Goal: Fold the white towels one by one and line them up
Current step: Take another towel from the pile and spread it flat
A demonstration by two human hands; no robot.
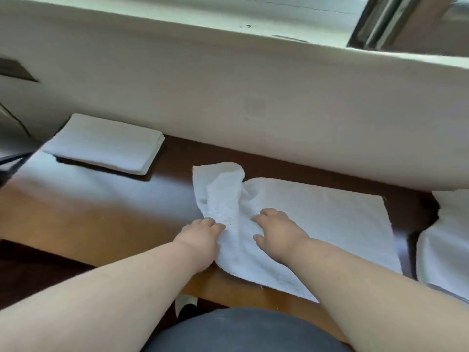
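Two bare hands on one white towel [317, 219] at the near edge of the brown table [101, 212]. Left hand [200, 237] has its fingers curled onto the towel's bunched left edge, pinching the cloth there. Right hand [276, 229] lies on top of the towel just right of that pinch, fingers bent and pressing down; it doesn't look closed around anything. Towel is mostly flat to the right of both hands, and its left part is rumpled and folded over itself just beyond the left fingertips. Near corner of the towel hangs toward the table edge below the right forearm. Well right of the grip, at the frame edge, more white towels [446, 240] lie unfolded, partly cut off. Far left and beyond the grip, a folded towel stack [106, 143] sits flat against the white wall [228, 85]. Window sill [177, 19] above that; frame is motion-blurred.
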